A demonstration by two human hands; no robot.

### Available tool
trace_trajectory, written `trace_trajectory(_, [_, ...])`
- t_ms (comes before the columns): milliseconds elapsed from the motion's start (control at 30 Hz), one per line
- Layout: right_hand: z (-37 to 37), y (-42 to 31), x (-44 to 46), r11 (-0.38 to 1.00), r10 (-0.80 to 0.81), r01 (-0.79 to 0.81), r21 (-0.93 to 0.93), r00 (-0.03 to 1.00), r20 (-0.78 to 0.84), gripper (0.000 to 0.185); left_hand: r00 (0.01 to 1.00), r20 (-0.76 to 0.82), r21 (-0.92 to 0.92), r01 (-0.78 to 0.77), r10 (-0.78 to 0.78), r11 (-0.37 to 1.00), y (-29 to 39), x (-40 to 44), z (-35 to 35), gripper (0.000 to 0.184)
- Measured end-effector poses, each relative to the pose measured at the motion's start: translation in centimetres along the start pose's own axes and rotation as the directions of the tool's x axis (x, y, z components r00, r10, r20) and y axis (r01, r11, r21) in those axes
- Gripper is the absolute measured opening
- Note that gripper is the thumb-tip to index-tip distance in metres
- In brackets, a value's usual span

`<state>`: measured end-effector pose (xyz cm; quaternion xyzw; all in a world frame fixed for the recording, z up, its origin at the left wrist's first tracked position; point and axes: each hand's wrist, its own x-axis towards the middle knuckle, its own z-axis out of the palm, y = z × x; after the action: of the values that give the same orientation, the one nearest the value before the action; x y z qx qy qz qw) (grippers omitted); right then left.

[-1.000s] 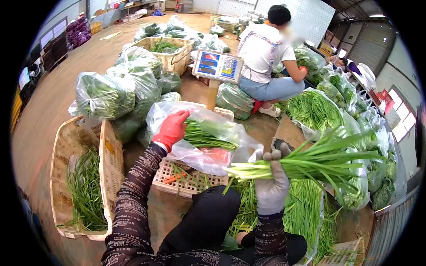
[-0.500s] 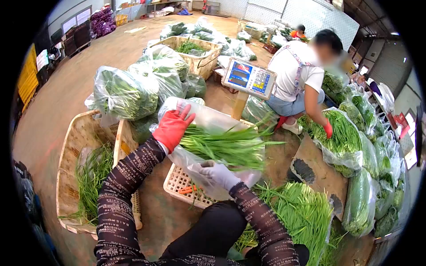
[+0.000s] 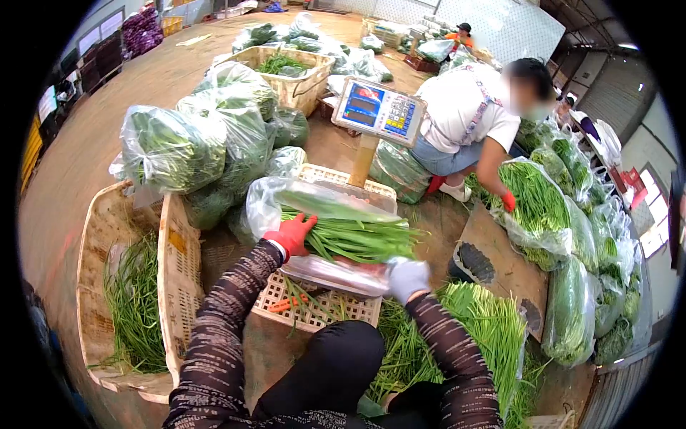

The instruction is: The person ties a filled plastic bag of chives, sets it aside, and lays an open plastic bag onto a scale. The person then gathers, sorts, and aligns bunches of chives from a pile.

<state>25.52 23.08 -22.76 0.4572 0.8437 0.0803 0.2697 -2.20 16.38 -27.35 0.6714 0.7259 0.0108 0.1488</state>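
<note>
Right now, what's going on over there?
A person's red-gloved left hand rests on long greens in a clear bag, above a crate near a scale. The grey-gloved right hand, blurred, is at the bag's right end. Nearby, a crouching co-worker reaches a red glove to more greens.

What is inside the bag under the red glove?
Long green stalks, partly covered by the left hand and clear film. What lies beneath them in the bag cannot be seen.
</note>
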Motion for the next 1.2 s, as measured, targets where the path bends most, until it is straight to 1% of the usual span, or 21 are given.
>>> trace_trajectory(33, [0.7,2.3,1.2,0.952,0.163,-0.121,0.279,0.978,-0.132,0.021,0.996,-0.088,-0.065,-0.025,0.019,0.998,-0.9,1.2,2.3,0.084])
trace_trajectory(67, [0.0,4.3,1.2,0.884,0.411,-0.327,0.333,0.884,-0.222,0.019,0.984,-0.177,-0.131,-0.055,0.032,0.990,-1.0,1.9,3.5,0.084])
trace_trajectory(100, [0.4,8.0,2.2,0.941,0.304,-0.247,0.229,0.915,-0.263,0.021,0.986,-0.168,-0.168,-0.009,-0.019,0.986,0.1,1.6,2.5,0.079])
trace_trajectory(133, [-1.5,10.3,0.9,0.853,0.454,-0.306,0.423,0.836,-0.310,0.023,0.998,0.029,-0.304,0.066,-0.060,0.951,0.3,1.7,1.2,0.074])
trace_trajectory(167, [-3.5,12.5,-0.4,0.733,0.589,-0.302,0.609,0.730,-0.347,0.025,0.999,-0.027,-0.184,0.030,-0.036,0.983,0.9,1.2,-0.2,0.070])
trace_trajectory(200, [-0.6,15.9,1.4,0.629,0.518,0.144,0.764,0.655,-0.550,0.025,0.997,-0.080,-0.059,-0.009,0.004,0.998,1.6,0.7,-1.4,0.067])
trace_trajectory(233, [-3.0,16.1,-0.7,-0.001,0.380,0.378,0.926,0.857,-0.349,0.026,0.998,-0.066,-0.058,0.017,-0.020,0.998,1.7,0.7,-1.7,0.064])
trace_trajectory(267, [-3.7,17.8,-2.4,-0.133,0.247,0.279,0.951,0.939,-0.241,0.025,0.998,-0.046,-0.061,0.027,-0.030,0.998,1.9,0.8,-1.7,0.061])
trace_trajectory(333, [-5.2,20.2,-5.0,0.030,0.274,0.402,0.915,0.877,-0.395,0.026,0.983,-0.168,0.013,0.073,-0.070,0.997,3.7,-0.1,-2.9,0.034])
trace_trajectory(367, [-6.0,21.0,-7.4,-0.224,0.283,0.351,0.909,0.916,-0.284,0.029,0.989,-0.145,0.131,0.050,-0.030,0.990,4.0,0.5,-3.2,0.028])
trace_trajectory(400, [-5.0,22.9,-8.8,-0.243,0.289,0.326,0.914,0.923,-0.253,0.031,0.992,-0.129,0.250,0.036,-0.003,0.967,4.8,1.0,-3.7,0.023])
trace_trajectory(467, [-2.5,24.8,-11.9,-0.049,0.443,0.325,0.945,0.855,-0.270,0.032,0.987,-0.081,0.286,-0.110,0.139,0.952,9.6,-0.8,-7.9,0.024])
trace_trajectory(533, [5.2,28.0,-13.3,0.026,0.504,0.211,0.977,0.841,-0.195,0.034,0.937,0.086,-0.082,-0.332,0.339,0.940,15.1,-2.6,-12.2,0.034])
trace_trajectory(600, [12.5,29.3,-15.6,0.235,0.560,-0.184,0.954,0.828,0.022,0.041,0.688,0.208,-0.616,-0.460,0.695,0.640,19.5,-2.8,-13.1,0.033])
trace_trajectory(667, [21.3,29.7,-18.0,0.512,0.574,-0.401,0.760,0.818,0.045,0.046,0.503,0.335,-0.784,-0.320,0.797,0.531,24.5,-3.2,-13.4,0.035])
trace_trajectory(733, [25.0,28.3,-21.4,0.544,0.680,-0.671,0.504,0.704,0.203,0.047,0.464,0.307,-0.751,-0.418,0.831,0.511,29.2,-2.4,-11.3,0.039])
trace_trajectory(800, [28.9,27.6,-23.7,0.354,0.742,-0.820,0.450,0.539,0.400,0.051,0.455,0.299,-0.775,-0.397,0.839,0.492,33.1,-0.3,-5.9,0.040])
trace_trajectory(867, [31.4,27.4,-25.5,0.295,0.790,-0.865,0.405,0.459,0.406,0.064,0.458,0.286,-0.710,-0.488,0.841,0.507,35.9,1.6,0.3,0.047])
trace_trajectory(1033, [35.0,29.3,-25.0,0.316,0.821,-0.793,0.521,0.504,0.270,0.093,0.366,0.485,-0.598,-0.524,0.794,0.606,41.4,3.4,8.8,0.049])
trace_trajectory(1133, [36.3,30.2,-23.0,0.404,0.802,-0.729,0.552,0.573,0.169,0.099,0.346,0.477,-0.772,-0.275,0.808,0.573,44.0,3.4,11.3,0.046])
trace_trajectory(1200, [37.1,31.1,-21.7,0.380,0.785,-0.725,0.575,0.581,0.214,0.103,0.463,0.472,-0.872,0.371,0.750,0.320,45.2,2.9,12.6,0.042])
